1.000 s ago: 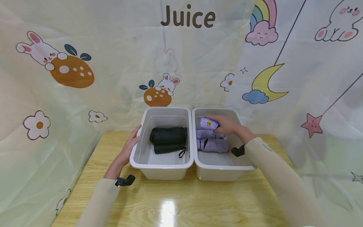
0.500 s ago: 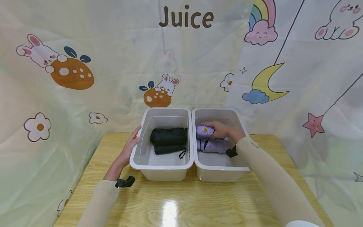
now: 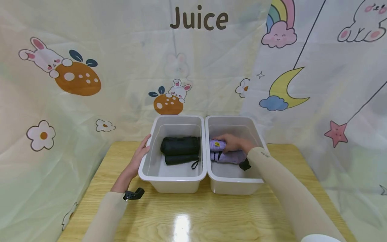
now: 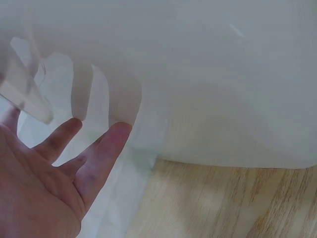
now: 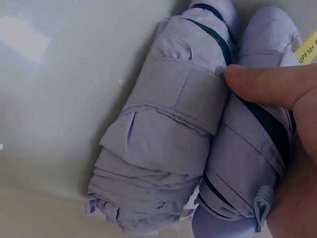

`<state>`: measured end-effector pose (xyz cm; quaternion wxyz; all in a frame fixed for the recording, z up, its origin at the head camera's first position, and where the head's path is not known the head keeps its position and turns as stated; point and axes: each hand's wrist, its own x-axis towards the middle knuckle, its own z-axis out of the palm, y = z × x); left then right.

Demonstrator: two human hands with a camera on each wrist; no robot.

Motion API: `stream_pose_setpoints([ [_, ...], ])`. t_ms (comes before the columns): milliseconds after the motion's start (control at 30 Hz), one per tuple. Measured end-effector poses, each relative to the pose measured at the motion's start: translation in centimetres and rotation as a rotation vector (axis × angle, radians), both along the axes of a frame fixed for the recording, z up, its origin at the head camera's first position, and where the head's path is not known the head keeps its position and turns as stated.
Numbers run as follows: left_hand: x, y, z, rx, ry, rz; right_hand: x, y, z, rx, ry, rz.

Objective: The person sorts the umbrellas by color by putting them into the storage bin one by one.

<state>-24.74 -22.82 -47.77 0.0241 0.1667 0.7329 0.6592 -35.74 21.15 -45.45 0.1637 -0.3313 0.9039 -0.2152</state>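
Observation:
My right hand [image 3: 232, 142] grips a folded lavender umbrella [image 3: 217, 145] with a yellow label, inside the right-hand white bin [image 3: 237, 179]. In the right wrist view its thumb presses along one umbrella [image 5: 237, 144], and the fingers are hidden. Right beside it lies another folded lavender umbrella [image 5: 163, 109] with a closed strap. A third one seen earlier is hidden by the held one or the hand. My left hand [image 3: 138, 158] touches the outer left side of the other white bin [image 3: 172, 179]; its fingers are extended against the wall in the left wrist view.
Two folded black umbrellas, a thicker one [image 3: 180, 146] and a thinner one [image 3: 181, 159] with a wrist loop, lie in the left bin. Both bins stand side by side on a wooden table [image 3: 157, 215], close to a printed cloth backdrop [image 3: 127, 67].
My right hand has moved the labelled lavender umbrella toward me and down, over the middle umbrella's spot in the right bin. The left hand stays against the left bin.

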Motion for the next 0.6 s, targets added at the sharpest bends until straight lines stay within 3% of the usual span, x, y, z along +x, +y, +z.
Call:
stream_pose_setpoints([
  [167,0.02,0.30,0.13,0.006,-0.004,0.001,0.18,0.04,0.08,0.006,-0.058,-0.054],
  [600,0.04,0.27,0.14,0.006,-0.006,-0.004,-0.44,-0.30,-0.57,0.066,-0.036,-0.100],
])
